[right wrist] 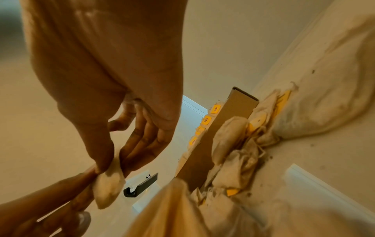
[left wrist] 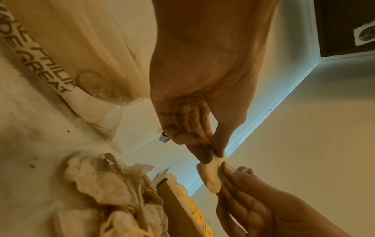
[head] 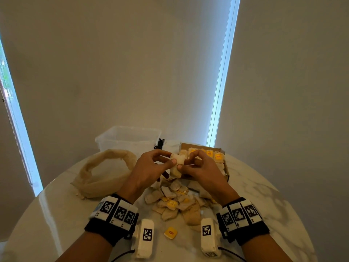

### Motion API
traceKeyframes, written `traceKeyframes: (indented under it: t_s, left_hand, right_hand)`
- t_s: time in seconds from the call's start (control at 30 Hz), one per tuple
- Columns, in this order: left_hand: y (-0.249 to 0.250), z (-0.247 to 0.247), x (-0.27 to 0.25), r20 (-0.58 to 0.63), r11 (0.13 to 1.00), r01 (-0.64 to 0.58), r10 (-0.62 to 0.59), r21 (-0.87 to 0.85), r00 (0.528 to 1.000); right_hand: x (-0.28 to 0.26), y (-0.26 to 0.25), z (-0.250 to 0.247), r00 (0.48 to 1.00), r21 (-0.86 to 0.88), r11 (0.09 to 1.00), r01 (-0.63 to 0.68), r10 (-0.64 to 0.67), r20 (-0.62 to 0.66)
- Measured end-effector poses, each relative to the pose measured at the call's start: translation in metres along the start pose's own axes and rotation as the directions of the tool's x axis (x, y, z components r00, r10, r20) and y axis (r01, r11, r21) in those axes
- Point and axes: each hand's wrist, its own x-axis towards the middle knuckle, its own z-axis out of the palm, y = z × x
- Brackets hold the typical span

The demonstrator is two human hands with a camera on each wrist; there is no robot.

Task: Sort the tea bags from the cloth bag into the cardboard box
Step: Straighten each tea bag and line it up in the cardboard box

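Both hands hold one pale tea bag (head: 177, 163) up over the table, just in front of the cardboard box (head: 225, 168). My left hand (head: 171, 157) pinches its left edge between thumb and fingers. My right hand (head: 184, 162) pinches the right edge. The left wrist view shows the left hand (left wrist: 213, 154) pinching the top of the tea bag (left wrist: 210, 176); the right wrist view shows the right hand (right wrist: 113, 162) pinching the tea bag (right wrist: 108, 187). The box holds rows of tea bags with yellow tags (head: 218, 156). The beige cloth bag (head: 105, 173) lies open at the left.
A loose pile of tea bags (head: 177, 201) lies under my hands on the round marble table (head: 264, 186). One yellow tag (head: 171, 232) lies alone near the front. A clear plastic tub (head: 128, 138) and a black clip (head: 159, 143) are at the back.
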Motion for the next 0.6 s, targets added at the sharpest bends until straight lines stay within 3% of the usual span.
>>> traceKeyframes:
  t_s: [0.2,0.6]
  left_hand:
    - [0.0009,0.0001,0.0005,0.045,1.0,0.012,-0.011,-0.02,0.999]
    - [0.0015,-0.0048,-0.0006,0.105,0.998,-0.066,0.063,0.02,0.992]
  right_hand:
    - [-0.0013,-0.0002,-0.0004,0.998,-0.053,0.996,0.067,-0.067,0.002]
    - [-0.0035,-0.0023,0.0,0.998,-0.132,0.99,0.051,-0.055,-0.03]
